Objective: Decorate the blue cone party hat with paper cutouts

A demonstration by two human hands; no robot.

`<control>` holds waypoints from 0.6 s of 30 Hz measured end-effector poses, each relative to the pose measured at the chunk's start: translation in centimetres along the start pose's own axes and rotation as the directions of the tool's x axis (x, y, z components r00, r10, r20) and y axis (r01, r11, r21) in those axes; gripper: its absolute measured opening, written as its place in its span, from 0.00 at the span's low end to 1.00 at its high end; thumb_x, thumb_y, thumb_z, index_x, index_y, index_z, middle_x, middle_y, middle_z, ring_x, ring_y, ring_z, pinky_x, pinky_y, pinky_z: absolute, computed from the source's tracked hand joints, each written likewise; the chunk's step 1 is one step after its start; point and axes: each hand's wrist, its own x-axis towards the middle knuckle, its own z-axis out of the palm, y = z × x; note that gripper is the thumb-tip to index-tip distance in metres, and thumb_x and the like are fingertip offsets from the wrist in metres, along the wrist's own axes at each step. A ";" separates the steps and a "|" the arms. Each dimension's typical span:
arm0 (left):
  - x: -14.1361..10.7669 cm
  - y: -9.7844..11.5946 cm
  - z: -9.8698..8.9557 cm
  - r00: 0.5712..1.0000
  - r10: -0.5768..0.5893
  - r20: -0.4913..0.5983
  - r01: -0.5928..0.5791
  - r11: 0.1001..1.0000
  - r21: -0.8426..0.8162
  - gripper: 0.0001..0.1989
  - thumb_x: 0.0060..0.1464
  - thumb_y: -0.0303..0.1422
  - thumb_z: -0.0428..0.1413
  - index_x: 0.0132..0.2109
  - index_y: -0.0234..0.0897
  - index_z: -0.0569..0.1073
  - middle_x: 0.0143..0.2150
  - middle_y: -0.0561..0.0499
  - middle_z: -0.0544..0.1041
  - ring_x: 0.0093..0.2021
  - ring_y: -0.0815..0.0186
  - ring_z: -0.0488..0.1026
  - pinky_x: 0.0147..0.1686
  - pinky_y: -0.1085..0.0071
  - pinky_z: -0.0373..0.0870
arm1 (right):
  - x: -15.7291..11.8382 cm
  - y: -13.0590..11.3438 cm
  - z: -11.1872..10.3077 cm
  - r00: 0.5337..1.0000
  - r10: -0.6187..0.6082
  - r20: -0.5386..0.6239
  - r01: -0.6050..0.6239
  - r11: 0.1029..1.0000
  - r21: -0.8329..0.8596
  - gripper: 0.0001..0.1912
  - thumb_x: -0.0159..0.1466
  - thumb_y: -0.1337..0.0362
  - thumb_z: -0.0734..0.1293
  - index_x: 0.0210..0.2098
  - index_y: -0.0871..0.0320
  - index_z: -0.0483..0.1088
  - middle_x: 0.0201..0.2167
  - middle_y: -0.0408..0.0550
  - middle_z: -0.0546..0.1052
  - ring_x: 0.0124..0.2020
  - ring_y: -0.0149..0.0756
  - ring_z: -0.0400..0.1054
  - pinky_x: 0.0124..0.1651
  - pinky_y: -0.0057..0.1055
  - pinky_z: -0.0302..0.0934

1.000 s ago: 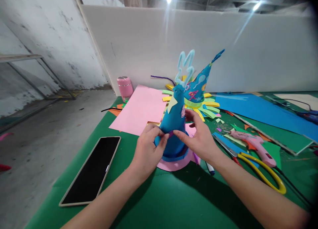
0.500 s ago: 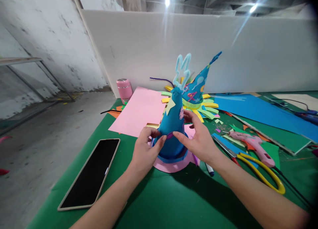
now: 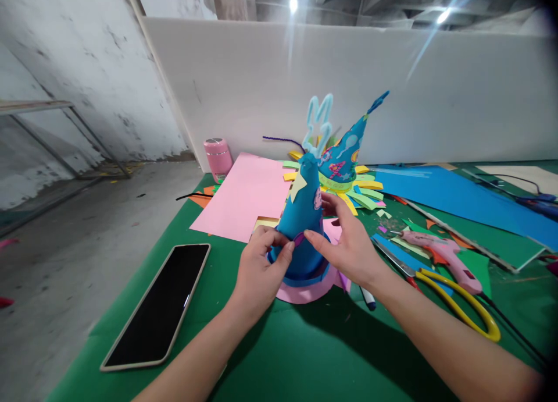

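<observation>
A blue cone party hat (image 3: pixel 305 213) stands upright on a round pink sheet (image 3: pixel 300 295), with a blue band around its base. A bent light-blue pipe cleaner (image 3: pixel 330 102) rises from its tip, and a pale yellow cutout (image 3: pixel 298 185) is on its side. My left hand (image 3: pixel 261 268) pinches the left end of a small purple strip (image 3: pixel 299 239) at the hat's front. My right hand (image 3: pixel 351 239) curls around the hat's right side, its thumb at the strip's other end; its fingertips are partly hidden behind the cone.
Behind stands a second patterned hat (image 3: pixel 344 157) with a fringe. On the right lie yellow-handled scissors (image 3: pixel 462 300), a pink glue gun (image 3: pixel 444 253), a marker (image 3: pixel 368 298) and a blue sheet (image 3: pixel 471 195). A phone (image 3: pixel 159 303), pink paper (image 3: pixel 248 198) and a pink bottle (image 3: pixel 218 157) are leftward.
My left hand has shifted slightly right, its fingers closing in on the purple strip. The hat's top has moved slightly left. My right hand has stayed almost still.
</observation>
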 end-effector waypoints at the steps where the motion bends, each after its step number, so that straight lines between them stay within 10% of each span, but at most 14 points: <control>1: 0.0 0.0 0.0 1.000 -0.008 0.003 0.008 1.000 0.001 0.07 0.49 0.28 0.52 0.24 0.38 0.67 0.27 0.54 0.65 0.28 0.67 0.63 0.30 0.70 0.62 | 0.0 0.0 0.0 1.000 -0.002 -0.001 0.002 1.000 -0.002 0.31 0.54 0.63 0.68 0.55 0.57 0.55 0.51 0.54 0.68 0.49 0.44 0.63 0.48 0.43 0.60; 18: -0.5 -1.0 0.3 0.990 -0.103 -0.091 0.105 0.994 0.016 0.07 0.46 0.33 0.56 0.31 0.39 0.63 0.28 0.55 0.66 0.29 0.67 0.64 0.30 0.69 0.62 | 0.1 0.3 0.2 0.998 -0.045 -0.046 0.042 0.997 -0.067 0.32 0.54 0.59 0.68 0.55 0.52 0.54 0.51 0.54 0.68 0.50 0.46 0.63 0.48 0.47 0.60</control>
